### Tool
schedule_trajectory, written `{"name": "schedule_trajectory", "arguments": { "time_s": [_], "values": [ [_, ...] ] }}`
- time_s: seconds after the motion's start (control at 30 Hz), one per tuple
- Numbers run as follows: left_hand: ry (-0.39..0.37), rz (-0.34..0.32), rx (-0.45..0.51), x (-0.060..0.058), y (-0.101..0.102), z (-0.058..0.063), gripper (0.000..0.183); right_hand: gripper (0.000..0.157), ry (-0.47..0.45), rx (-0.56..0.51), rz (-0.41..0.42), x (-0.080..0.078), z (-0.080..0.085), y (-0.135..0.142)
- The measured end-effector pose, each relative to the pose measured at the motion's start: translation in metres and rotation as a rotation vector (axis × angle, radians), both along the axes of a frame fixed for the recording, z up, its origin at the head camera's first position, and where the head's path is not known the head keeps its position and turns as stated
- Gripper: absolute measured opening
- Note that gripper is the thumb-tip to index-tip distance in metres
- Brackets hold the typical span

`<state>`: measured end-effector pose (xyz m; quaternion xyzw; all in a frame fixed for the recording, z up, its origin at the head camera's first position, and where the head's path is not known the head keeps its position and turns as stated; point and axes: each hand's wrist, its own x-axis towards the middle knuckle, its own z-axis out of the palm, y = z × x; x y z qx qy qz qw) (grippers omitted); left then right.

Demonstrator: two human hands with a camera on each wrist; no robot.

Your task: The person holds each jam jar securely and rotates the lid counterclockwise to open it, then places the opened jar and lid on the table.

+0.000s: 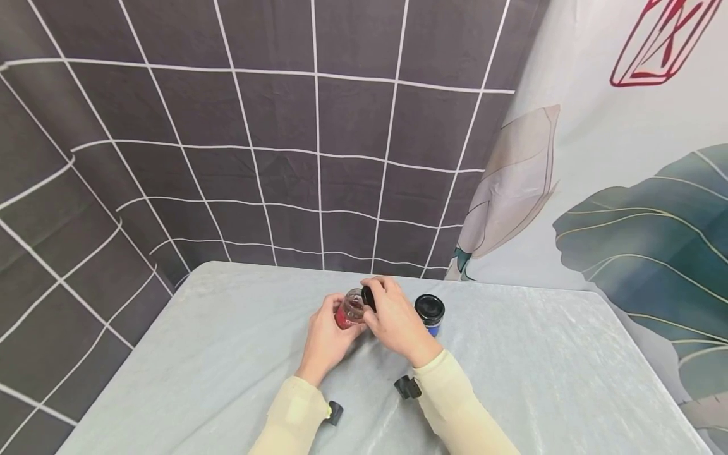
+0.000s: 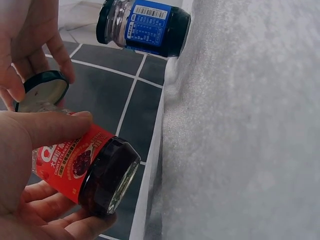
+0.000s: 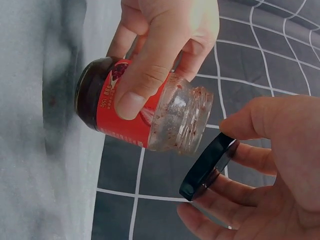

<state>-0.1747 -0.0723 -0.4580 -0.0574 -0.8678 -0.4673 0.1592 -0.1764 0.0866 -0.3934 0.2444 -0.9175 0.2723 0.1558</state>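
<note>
My left hand (image 1: 328, 338) grips a glass jar with a red label (image 3: 132, 107), its fingers and thumb wrapped round the label. The jar's threaded mouth is uncovered, with reddish smears inside the clear neck and dark contents towards the base. Between the thumb and fingers of my right hand (image 1: 396, 319) is a black screw lid (image 3: 209, 165), held on edge close by the jar's mouth. In the left wrist view the lid's pale inner face shows. A second jar with a blue label (image 2: 148, 25) stands just right of my right hand, its black lid (image 1: 430, 308) on.
Both hands work above a table with a pale grey cloth (image 1: 227, 354). Behind it hangs a dark curtain with white grid lines (image 1: 284, 177). A white curtain with leaf patterns (image 1: 523, 246) hangs at the right. Each wrist wears a small black device (image 1: 407, 387).
</note>
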Motion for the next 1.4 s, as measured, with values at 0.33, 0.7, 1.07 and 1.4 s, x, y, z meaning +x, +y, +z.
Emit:
{"name": "schedule_trajectory", "arguments": {
  "time_s": [0.33, 0.7, 1.07, 1.4],
  "values": [
    [-0.024, 0.011, 0.025, -0.001, -0.001, 0.000, 0.059, 0.045, 0.005, -0.010, 0.001, -0.001, -0.001, 0.001],
    [-0.063, 0.039, 0.037, -0.001, -0.001, -0.001, 0.061, 0.045, -0.007, -0.036, -0.005, -0.002, -0.005, 0.003],
    [-0.075, 0.057, 0.044, -0.002, -0.002, -0.002, 0.062, 0.048, 0.008, -0.045, -0.026, -0.003, -0.009, 0.004],
    [-0.069, 0.063, 0.041, -0.002, -0.002, -0.001, 0.062, 0.049, 0.007, -0.054, -0.042, -0.003, -0.013, 0.004]
  ]
}}
